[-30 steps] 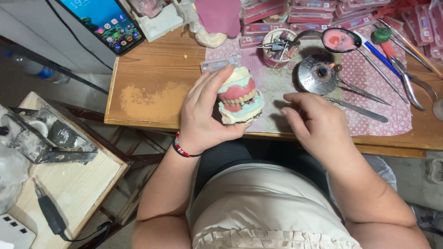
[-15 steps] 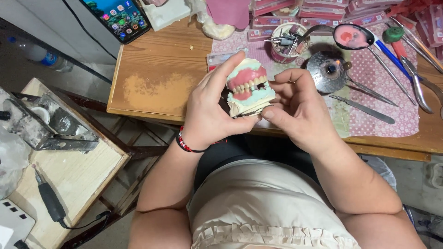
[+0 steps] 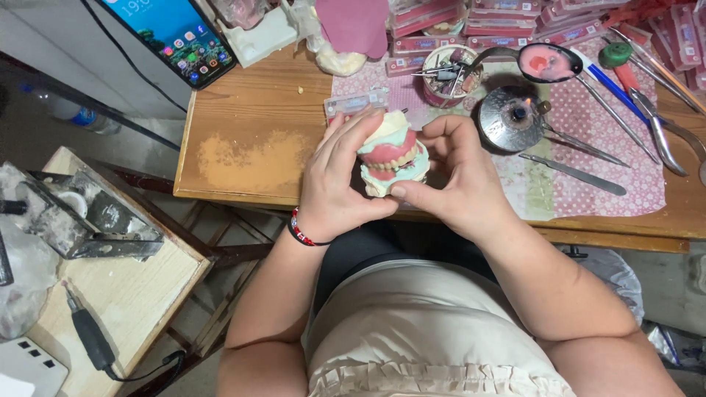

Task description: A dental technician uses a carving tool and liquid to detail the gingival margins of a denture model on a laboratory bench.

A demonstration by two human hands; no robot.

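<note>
A denture model (image 3: 392, 155) with pink gums, white teeth and pale green bases is held over the front edge of the wooden table (image 3: 250, 110). My left hand (image 3: 338, 184) wraps its left side, fingers over the top. My right hand (image 3: 456, 176) grips its right side, with the thumb under the lower base. Both hands hold it with upper and lower halves pressed together. A red and black band sits on my left wrist.
A round metal burner (image 3: 511, 117), a small cup of tools (image 3: 450, 73), a pink-filled spoon (image 3: 548, 62), metal instruments (image 3: 581, 173) and pliers (image 3: 662, 132) lie on a patterned cloth at right. A phone (image 3: 176, 33) leans at back left. A low bench (image 3: 110, 287) stands at left.
My right hand came off the table and took hold of the denture model beside the left hand. The model is now gripped by both hands and turned slightly.
</note>
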